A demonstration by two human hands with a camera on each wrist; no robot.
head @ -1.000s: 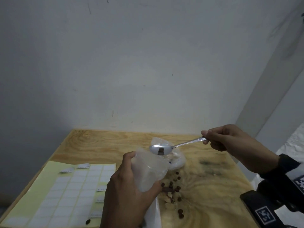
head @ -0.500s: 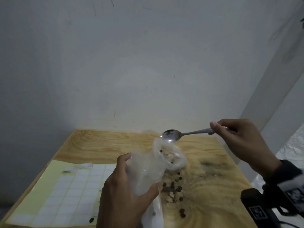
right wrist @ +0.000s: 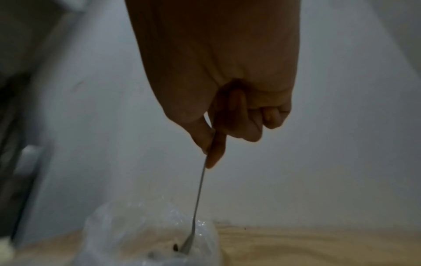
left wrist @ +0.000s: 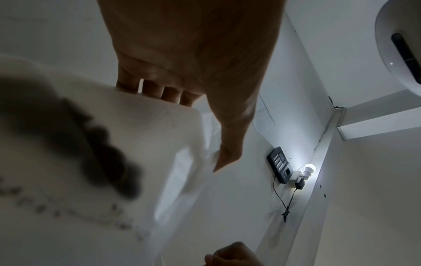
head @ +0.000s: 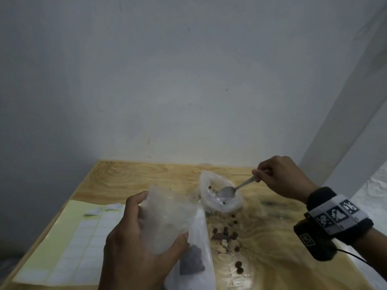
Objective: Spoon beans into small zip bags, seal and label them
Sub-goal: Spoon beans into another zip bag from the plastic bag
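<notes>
My left hand [head: 146, 241] grips a small clear zip bag [head: 173, 225] upright over the table, with dark beans [head: 191, 262] in its lower part. In the left wrist view the zip bag [left wrist: 95, 162] fills the lower left under my fingers [left wrist: 154, 90]. My right hand [head: 278, 176] pinches the handle of a metal spoon [head: 227, 191]; its bowl dips into an open plastic bean bag [head: 222, 195] lying on the wooden table [head: 146, 176]. In the right wrist view the spoon [right wrist: 198, 194] reaches down into the bean bag [right wrist: 148, 237].
Loose brown beans [head: 228, 235] are scattered on the table in front of the bean bag. A yellow sheet of white labels [head: 69, 243] lies at the left, with two peeled labels [head: 104, 209] near its top. A grey wall stands right behind the table.
My right hand has carried the spoon from over the zip bag's mouth, up and right, then down into the bean bag. The spoon's bean is gone. My left hand has lowered the zip bag slightly.
</notes>
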